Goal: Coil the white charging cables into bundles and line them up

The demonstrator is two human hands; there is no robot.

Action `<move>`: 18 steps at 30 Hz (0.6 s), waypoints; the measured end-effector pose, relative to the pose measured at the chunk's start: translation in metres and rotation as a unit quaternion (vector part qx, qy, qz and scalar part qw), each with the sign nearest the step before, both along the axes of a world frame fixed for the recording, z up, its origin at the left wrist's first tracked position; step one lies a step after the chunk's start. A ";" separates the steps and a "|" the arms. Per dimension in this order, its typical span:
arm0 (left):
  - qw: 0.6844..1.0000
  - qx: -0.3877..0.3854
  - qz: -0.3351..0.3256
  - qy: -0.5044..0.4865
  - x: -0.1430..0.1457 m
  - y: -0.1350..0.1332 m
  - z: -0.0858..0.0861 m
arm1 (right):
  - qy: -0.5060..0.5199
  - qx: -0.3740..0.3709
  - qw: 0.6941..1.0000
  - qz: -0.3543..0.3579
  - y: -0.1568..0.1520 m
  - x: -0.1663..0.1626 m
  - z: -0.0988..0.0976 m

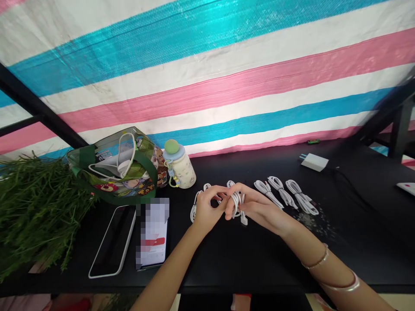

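Over the middle of the black surface (220, 263), the two hands meet at the fingertips around a white cable (237, 204). Loops of it wrap the fingers of the right hand (264, 207), which grips them, with one plug end hanging below; whether the left hand (205, 209) also pinches the cable, I cannot tell. Three coiled cables (282, 193) lie to the right, near a white adapter (315, 162). Leftward stand a bottle (184, 172) and a bag (108, 195), with two phones (113, 242) lying in front.
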State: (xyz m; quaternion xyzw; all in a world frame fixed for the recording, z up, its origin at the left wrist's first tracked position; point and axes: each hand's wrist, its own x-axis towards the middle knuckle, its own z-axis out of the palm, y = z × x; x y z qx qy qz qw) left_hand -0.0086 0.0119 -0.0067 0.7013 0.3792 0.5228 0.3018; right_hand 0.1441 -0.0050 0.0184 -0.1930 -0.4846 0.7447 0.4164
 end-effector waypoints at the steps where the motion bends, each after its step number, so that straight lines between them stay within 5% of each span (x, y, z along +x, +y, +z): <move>1: 1.000 -0.010 -0.005 0.004 0.000 0.000 0.000 | 0.010 -0.009 1.000 0.006 0.000 0.000 0.000; 18: 0.990 -0.109 -0.085 -0.012 -0.001 -0.004 0.008 | 0.040 0.000 0.997 0.067 -0.001 0.004 -0.002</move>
